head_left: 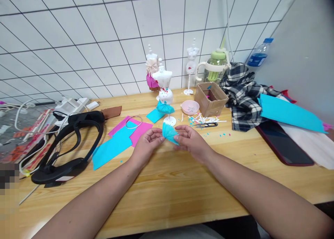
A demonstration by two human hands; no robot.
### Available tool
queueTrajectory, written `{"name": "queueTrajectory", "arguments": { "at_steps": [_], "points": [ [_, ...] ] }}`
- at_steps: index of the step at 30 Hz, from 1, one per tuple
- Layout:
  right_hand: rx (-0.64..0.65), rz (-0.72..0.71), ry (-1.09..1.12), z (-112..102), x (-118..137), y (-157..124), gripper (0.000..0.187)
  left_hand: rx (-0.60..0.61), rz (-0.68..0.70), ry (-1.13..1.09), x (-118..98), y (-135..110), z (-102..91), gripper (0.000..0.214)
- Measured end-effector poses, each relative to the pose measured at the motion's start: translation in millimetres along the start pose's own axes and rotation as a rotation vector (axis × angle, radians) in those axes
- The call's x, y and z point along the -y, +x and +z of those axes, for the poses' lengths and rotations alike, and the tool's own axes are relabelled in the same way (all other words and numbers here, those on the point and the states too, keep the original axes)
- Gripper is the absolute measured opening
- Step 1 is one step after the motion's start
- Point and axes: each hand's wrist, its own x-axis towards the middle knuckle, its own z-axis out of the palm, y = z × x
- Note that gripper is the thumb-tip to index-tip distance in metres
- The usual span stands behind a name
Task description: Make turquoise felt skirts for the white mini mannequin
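Between my two hands is a pleated fan of turquoise crepe paper (169,133), held just above the table. My left hand (150,140) pinches its left edge between thumb and fingers. On the other side, my right hand (191,140) grips the right edge the same way. Right behind the fan stands a small white mannequin (164,79) on a round base, with a turquoise paper piece (165,108) wrapped low around it and red specks on its body. A turquoise paper square (154,116) lies beside its base.
Small scissors (206,125) lie among paper scraps, near a pink dish (190,107) and a cardboard box (211,99). Turquoise sheets (112,151) and a black headset (70,148) are at left. Two more mannequins (192,58) stand behind. A phone (285,143) and plaid cloth (240,93) lie right.
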Motion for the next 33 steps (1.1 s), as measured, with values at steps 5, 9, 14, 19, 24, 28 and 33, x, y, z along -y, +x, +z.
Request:
{"name": "queueTrajectory", "arguments": {
  "at_steps": [5, 9, 14, 19, 24, 28, 33],
  "points": [
    [0.049, 0.013, 0.016, 6, -6, -1, 0.052, -0.053, -0.002, -0.054, 2, -1, 1.1, 0.031],
    [0.006, 0.055, 0.03, 6, -10, 1, 0.048, -0.068, -0.004, -0.097, 1, -2, 3.3, 0.031],
    [0.009, -0.168, -0.211, 4, -16, 5, 0.046, -0.05, -0.106, -0.245, -2, -4, 8.2, 0.026],
    [0.151, -0.271, -0.309, 6, -18, 3, 0.054, 0.01, -0.205, -0.331, -4, -4, 8.3, 0.025],
    [0.107, -0.143, -0.067, 4, -16, 3, 0.058, 0.002, -0.154, -0.265, -3, -4, 6.8, 0.025],
    [0.151, -0.046, 0.076, 3, -15, 5, 0.063, 0.075, -0.221, -0.297, -6, -6, 10.0, 0.026],
    [0.232, 0.036, 0.173, 5, -9, 1, 0.061, 0.126, -0.293, -0.367, -8, -5, 9.8, 0.027]
  ]
}}
